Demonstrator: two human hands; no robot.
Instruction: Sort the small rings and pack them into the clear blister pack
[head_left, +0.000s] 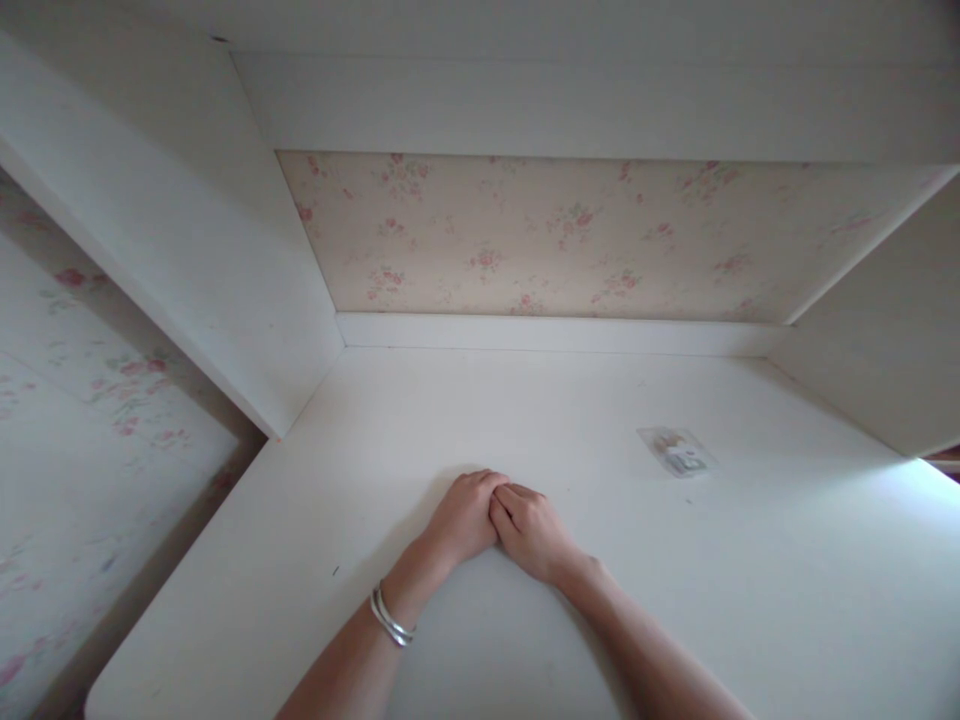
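My left hand (466, 512) and my right hand (529, 528) are clasped together on the white desk top (480, 410), near the middle of the view. The fingers of both are curled and hooked into each other, so both hands are closed. Whether anything small lies between the palms is hidden. Two silver bangles (391, 618) circle my left wrist. To the right, beyond my right hand and apart from it, a small clear plastic packet (679, 452) lies flat; its contents are too blurred to name.
White panels (217, 220) stand upright at the left and right of the desk, with a white shelf (525, 100) overhead. Behind is floral wallpaper (525, 240) above a white strip (555, 333). A small dark speck (336, 571) lies left of my arms.
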